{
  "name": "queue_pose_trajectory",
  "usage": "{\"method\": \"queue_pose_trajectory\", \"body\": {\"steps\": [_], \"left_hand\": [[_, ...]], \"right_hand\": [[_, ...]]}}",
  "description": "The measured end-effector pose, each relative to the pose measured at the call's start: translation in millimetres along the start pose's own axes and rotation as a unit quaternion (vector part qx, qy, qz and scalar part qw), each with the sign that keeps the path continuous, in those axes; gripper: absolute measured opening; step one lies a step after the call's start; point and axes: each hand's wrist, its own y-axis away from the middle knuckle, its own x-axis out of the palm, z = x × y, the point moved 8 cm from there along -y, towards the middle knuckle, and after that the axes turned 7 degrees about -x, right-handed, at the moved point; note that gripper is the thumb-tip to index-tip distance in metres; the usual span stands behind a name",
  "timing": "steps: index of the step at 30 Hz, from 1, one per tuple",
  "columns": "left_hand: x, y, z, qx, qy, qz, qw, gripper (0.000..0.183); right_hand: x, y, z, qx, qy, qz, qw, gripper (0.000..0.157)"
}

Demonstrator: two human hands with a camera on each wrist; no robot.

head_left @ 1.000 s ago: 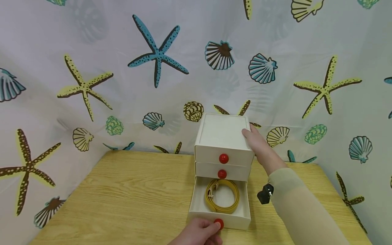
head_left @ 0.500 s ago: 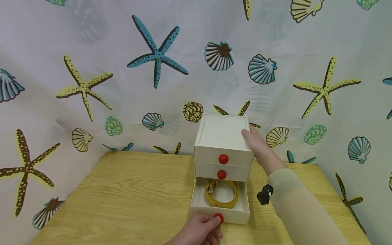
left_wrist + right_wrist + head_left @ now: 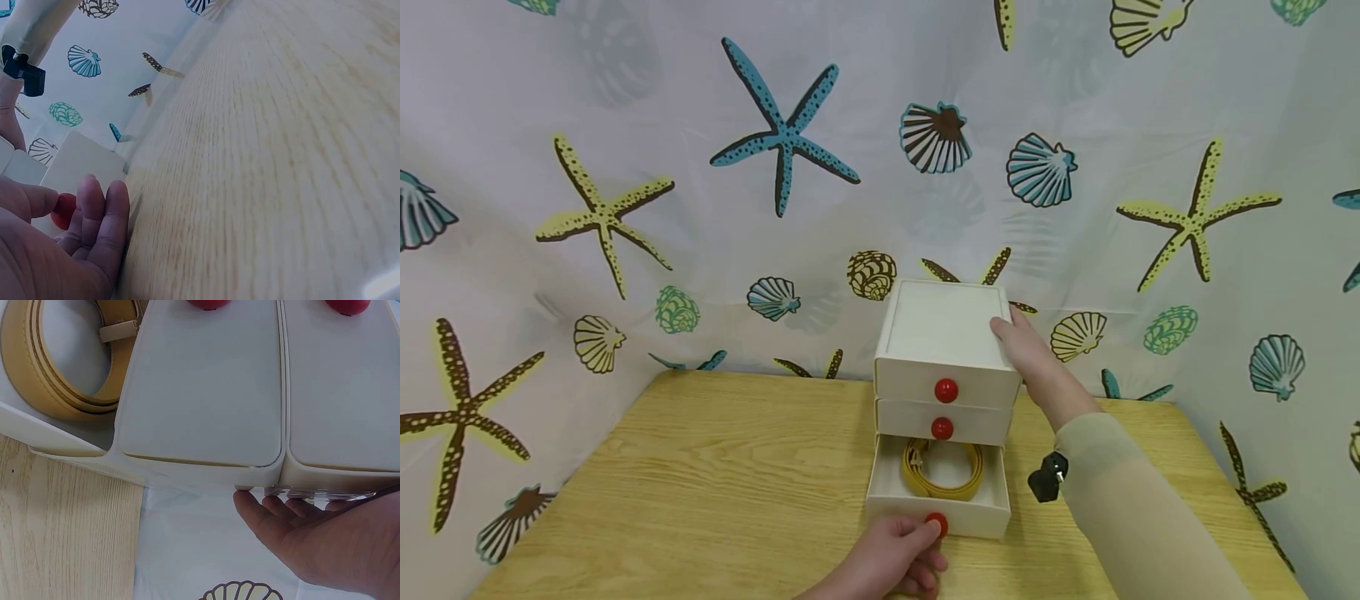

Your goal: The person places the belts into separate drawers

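A white drawer unit (image 3: pixel 951 321) stands on the wooden table with its bottom drawer (image 3: pixel 992 521) partly pulled out. Inside that drawer lies a coiled yellow belt (image 3: pixel 917 479), its buckle toward the back left. My left hand (image 3: pixel 887 554) pinches the bottom drawer's red knob (image 3: pixel 937 522) between thumb and finger; the left wrist view shows the red knob (image 3: pixel 64 211) too. My right hand (image 3: pixel 1026 346) presses the unit's right side, thumb over the top edge. In the right wrist view, the fingers (image 3: pixel 265 519) touch the side wall. The belt (image 3: pixel 47 381) is partly cut off there.
Two upper drawers with red knobs (image 3: pixel 947 390) are pushed in. Wooden table surface (image 3: pixel 737 467) extends to the left of the unit. Behind hangs a white curtain (image 3: pixel 820 242) printed with starfish and shells. A black device (image 3: pixel 1048 477) sits at the right wrist.
The left hand has moved forward with the knob, and the bottom drawer has slid partway inward, covering more of the belt. My right hand stays at the unit's side.
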Motion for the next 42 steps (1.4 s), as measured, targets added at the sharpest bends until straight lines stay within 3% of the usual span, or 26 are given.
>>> {"method": "queue_pose_trajectory", "body": {"steps": [15, 42], "left_hand": [[-0.6, -14.8, -2.4, -0.002, 0.037, -0.019, 0.9991, 0.036], [-2.3, -39.7, -17.4, 0.043, 0.064, -0.047, 0.9959, 0.029]], "right_hand": [[1.1, -1.5, 0.1, -0.008, -0.002, 0.002, 1.0, 0.071], [-0.6, -2.5, -0.7, -0.007, 0.001, 0.003, 1.0, 0.07]]}}
